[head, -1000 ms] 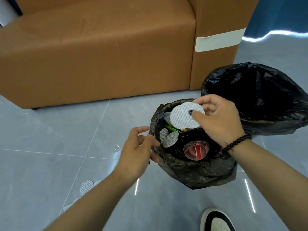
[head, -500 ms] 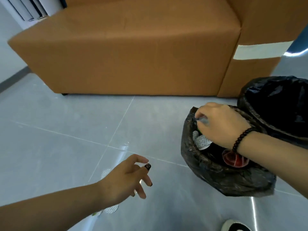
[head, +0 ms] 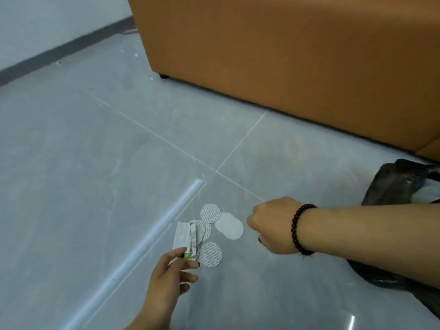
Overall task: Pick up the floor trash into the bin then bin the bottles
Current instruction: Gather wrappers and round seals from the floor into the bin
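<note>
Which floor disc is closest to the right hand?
The plain white disc, just left of the right hand. It has no printed pattern, unlike the patterned discs at the top and bottom of the cluster.

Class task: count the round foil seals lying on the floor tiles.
5: printed seal farthest, two overlapping plain seals right, one nearest, one half under the wrappers; more may hide.

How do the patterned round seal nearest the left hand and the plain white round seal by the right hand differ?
The patterned seal bears a grey printed grid; the plain seal is blank white. The patterned seal lies alone, just right of the left hand; the plain seal overlaps a second white disc, just left of the right hand. Both are flat discs of similar size on the floor tile.
</note>
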